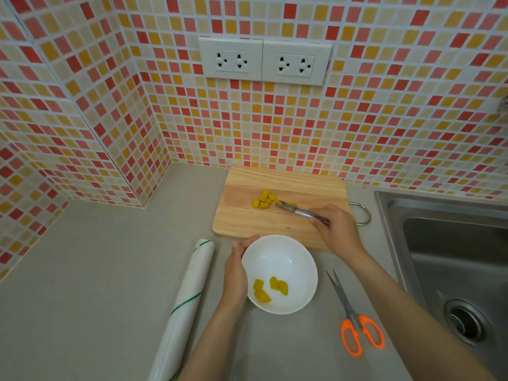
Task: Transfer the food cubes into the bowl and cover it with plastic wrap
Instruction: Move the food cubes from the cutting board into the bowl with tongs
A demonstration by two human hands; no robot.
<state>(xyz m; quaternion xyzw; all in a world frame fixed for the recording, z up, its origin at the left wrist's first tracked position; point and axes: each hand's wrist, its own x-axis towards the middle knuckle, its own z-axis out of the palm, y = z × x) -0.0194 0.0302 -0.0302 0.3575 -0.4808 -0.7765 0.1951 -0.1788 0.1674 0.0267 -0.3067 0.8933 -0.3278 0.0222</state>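
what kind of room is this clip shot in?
Most likely a home kitchen: a steel sink set into the counter, a mosaic tile backsplash with wall sockets, and a cutting board with food cubes.

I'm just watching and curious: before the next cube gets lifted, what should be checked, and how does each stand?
1. Bowl steadied: left hand rests against its rim. Ok.
2. Tongs gripped by right hand. Ok.
3. Tongs' tips at the cubes on the cutting board. Ok.
4. A cube actually pinched between the tips: cannot tell.
5. Cubes on board all moved over: not ok, several remain.
6. Plastic wrap roll and scissors beside the bowl. Ok.
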